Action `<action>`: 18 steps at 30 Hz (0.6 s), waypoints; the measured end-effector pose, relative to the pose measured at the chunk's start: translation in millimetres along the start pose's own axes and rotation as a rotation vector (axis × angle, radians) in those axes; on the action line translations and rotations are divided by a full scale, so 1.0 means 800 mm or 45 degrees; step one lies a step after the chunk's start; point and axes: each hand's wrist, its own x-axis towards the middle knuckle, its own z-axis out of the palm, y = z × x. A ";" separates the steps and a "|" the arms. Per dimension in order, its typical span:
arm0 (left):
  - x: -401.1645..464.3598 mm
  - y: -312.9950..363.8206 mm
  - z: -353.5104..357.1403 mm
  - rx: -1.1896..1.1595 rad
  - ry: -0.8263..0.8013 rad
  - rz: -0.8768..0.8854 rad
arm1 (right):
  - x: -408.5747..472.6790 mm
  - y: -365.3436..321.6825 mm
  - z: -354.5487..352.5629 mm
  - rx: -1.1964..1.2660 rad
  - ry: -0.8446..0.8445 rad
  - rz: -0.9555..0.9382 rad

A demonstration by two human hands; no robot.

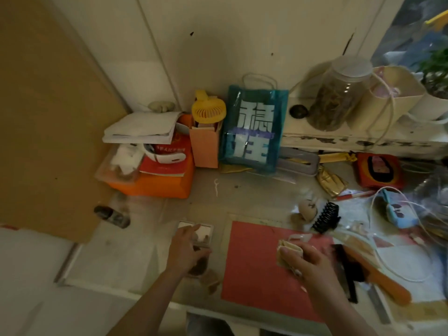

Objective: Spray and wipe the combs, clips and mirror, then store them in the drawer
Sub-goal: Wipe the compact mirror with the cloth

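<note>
Our left hand (pixel 188 246) rests flat-fingered on the mirror (pixel 204 232) at lower centre, while our right hand (pixel 305 259) grips the cloth (pixel 289 252) rightward.

Left hand (pixel 188 246) rests flat over the small square mirror (pixel 202 232) on the counter (pixel 145 251). Right hand (pixel 308 259) grips a folded cloth (pixel 288 253) on the red mat (pixel 252 267), black claw clip (pixel 326 217) just beyond it.
</note>
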 end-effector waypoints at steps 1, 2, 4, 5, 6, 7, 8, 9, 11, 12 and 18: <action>0.008 -0.011 -0.008 0.018 -0.022 0.025 | 0.003 0.007 0.016 0.019 0.016 0.007; 0.017 -0.021 -0.017 0.013 -0.051 0.050 | 0.004 0.012 0.032 0.039 0.038 0.017; 0.037 -0.042 -0.034 -0.042 -0.122 0.086 | 0.004 0.022 0.067 0.085 0.092 0.037; 0.048 -0.051 -0.041 -0.067 -0.141 0.113 | 0.005 0.026 0.083 0.108 0.117 0.052; 0.059 -0.059 -0.047 -0.069 -0.165 0.134 | 0.005 0.030 0.099 0.119 0.149 0.073; 0.069 -0.066 -0.052 -0.047 -0.194 0.148 | 0.005 0.036 0.114 0.121 0.177 0.096; 0.079 -0.074 -0.056 -0.009 -0.230 0.160 | 0.005 0.041 0.127 0.119 0.207 0.117; 0.086 -0.081 -0.059 0.028 -0.263 0.171 | 0.003 0.045 0.141 0.118 0.239 0.133; 0.101 -0.097 -0.063 0.085 -0.299 0.199 | -0.002 0.053 0.165 0.128 0.305 0.150; 0.107 -0.103 -0.064 0.123 -0.310 0.217 | -0.005 0.055 0.176 0.132 0.334 0.152; 0.129 -0.124 -0.070 0.289 -0.358 0.282 | -0.012 0.060 0.216 0.168 0.382 0.171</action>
